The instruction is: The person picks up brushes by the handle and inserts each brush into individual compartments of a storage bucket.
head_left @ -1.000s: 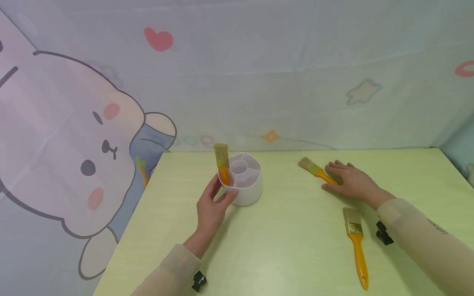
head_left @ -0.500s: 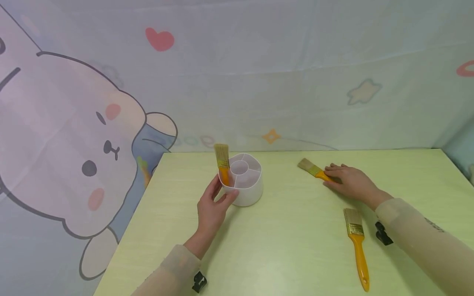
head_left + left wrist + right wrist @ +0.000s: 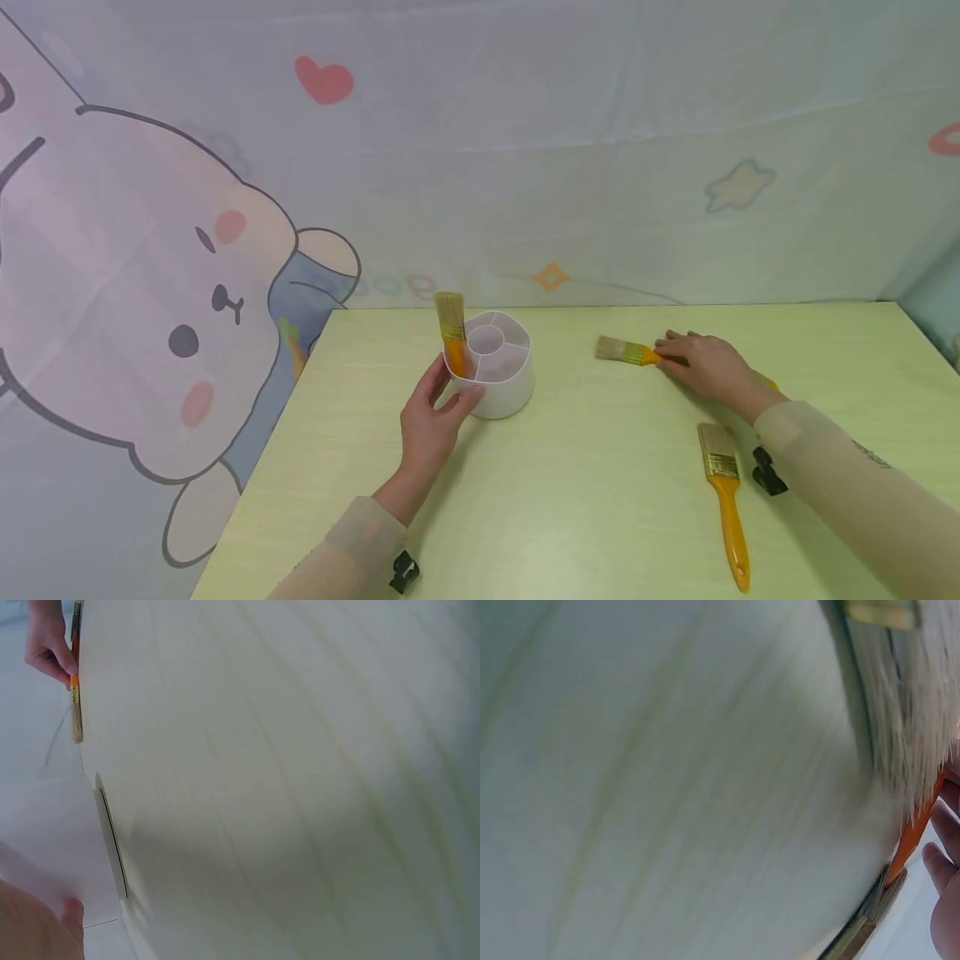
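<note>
My left hand (image 3: 431,425) grips the white round divided holder (image 3: 508,393) at its left side, thumb across the front wall. A paintbrush (image 3: 453,333) stands bristles up in the holder's left compartment. My right hand (image 3: 708,367) holds a second paintbrush (image 3: 621,349) by its orange handle, bristles pointing left, low over the table's far part. Fingers hide most of that handle. In the right wrist view the orange handle (image 3: 915,829) runs along the fingertips (image 3: 937,866). Behind my right wrist, another paintbrush (image 3: 767,381) shows only a small part; its ferrule (image 3: 847,941) appears at the bottom of the right wrist view.
A larger paintbrush (image 3: 723,500) lies near my right forearm, bristles away from me; its bristles (image 3: 900,705) loom close in the right wrist view. The pale yellow-green table (image 3: 570,492) ends at a printed cloth backdrop (image 3: 615,208).
My right hand has closed on the brush handle and turned the brush level, bristles pointing left. Part of another brush now shows behind the wrist. My left hand and the holder stay put.
</note>
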The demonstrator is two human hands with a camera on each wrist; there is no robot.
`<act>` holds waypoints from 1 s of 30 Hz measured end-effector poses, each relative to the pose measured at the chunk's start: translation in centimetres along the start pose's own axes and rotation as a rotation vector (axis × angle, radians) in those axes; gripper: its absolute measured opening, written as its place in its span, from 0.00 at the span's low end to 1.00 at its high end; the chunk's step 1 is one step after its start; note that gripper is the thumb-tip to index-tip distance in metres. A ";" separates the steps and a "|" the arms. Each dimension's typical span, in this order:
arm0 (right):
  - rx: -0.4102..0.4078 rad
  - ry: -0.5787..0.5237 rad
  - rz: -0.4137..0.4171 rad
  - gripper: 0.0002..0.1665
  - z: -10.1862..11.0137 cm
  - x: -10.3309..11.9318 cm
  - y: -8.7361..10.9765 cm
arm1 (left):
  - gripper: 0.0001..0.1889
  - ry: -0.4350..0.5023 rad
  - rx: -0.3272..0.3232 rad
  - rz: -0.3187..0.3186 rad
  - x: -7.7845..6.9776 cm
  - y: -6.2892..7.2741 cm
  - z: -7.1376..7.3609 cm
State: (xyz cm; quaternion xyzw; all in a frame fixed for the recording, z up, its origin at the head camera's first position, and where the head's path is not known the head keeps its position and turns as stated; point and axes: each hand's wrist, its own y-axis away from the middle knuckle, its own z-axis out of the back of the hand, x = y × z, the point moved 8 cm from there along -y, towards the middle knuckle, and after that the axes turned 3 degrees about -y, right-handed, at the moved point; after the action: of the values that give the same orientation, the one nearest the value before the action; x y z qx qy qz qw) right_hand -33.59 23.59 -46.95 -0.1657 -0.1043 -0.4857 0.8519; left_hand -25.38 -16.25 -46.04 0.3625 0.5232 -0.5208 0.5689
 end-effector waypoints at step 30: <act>-0.412 0.119 0.302 0.21 3.5 3.3 -0.2 | 0.41 0.005 0.002 -0.010 -0.3 0.0 -0.1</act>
State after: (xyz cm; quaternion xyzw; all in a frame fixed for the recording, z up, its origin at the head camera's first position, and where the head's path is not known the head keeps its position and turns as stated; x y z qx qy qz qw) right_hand -32.20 22.21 -42.60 -0.3204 0.0731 -0.3730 0.8677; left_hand -25.41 -16.08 -45.80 0.3621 0.5258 -0.5232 0.5646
